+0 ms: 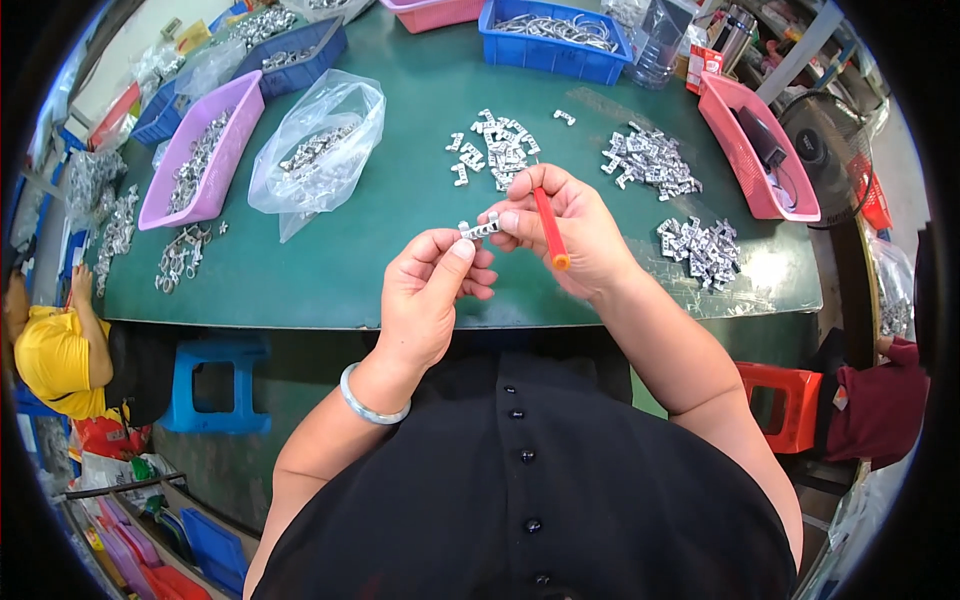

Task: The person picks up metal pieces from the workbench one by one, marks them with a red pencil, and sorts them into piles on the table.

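Observation:
A small silver metal part [480,229] with dark marks along it is pinched between the thumb and fingers of my left hand [425,285]. My right hand [570,225] grips a slim red pen-shaped tool [550,222] with an orange end, its thin tip pointing away from me. The thumb and fingertip of that hand also touch the right end of the metal part. Just beyond my hands lies a loose pile of similar metal parts [503,140]. Two more piles, a farther one [650,160] and a nearer one [698,252], lie to the right.
On the green table [410,130] stand a pink tray [240,110] and an open plastic bag [335,190] of parts at left, a blue bin [555,55] of rings at back and a pink basket [740,150] at right. Co-workers sit on both sides, near blue [215,385] and red [780,408] stools.

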{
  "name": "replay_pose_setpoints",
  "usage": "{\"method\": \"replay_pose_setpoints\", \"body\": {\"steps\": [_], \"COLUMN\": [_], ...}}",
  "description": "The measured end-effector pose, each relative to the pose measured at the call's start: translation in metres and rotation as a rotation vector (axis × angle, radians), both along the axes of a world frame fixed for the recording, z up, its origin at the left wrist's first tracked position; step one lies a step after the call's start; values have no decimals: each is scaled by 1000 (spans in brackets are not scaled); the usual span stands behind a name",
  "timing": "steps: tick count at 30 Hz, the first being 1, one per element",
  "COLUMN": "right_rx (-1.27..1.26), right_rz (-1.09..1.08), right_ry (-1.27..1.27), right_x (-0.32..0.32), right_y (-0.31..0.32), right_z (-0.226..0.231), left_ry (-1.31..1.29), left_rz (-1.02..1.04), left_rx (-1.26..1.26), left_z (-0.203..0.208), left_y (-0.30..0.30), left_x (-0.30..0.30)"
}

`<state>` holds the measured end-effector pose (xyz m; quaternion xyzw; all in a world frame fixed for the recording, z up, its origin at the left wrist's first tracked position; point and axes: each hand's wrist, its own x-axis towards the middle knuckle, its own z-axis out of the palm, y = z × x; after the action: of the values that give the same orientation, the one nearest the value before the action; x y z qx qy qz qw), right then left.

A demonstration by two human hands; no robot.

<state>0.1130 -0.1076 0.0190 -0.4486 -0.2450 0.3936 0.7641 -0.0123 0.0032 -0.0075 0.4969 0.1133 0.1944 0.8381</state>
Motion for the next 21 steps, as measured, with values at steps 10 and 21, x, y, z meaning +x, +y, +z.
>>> {"method": "replay_pose_setpoints", "body": {"steps": [10,21], "right_rx": [38,-12], "right_rz": [-43,-147], "right_ry": [-7,-189], "right_x": [-13,-24], "right_y": [-10,-12], "right_z": [-9,-11], "left_ry": [0,-33], "left_rz": [35,37], "left_rx": [28,37], "left_z": [-2,-4], "left_y": [-6,-8], "left_x": [-5,-8]}}
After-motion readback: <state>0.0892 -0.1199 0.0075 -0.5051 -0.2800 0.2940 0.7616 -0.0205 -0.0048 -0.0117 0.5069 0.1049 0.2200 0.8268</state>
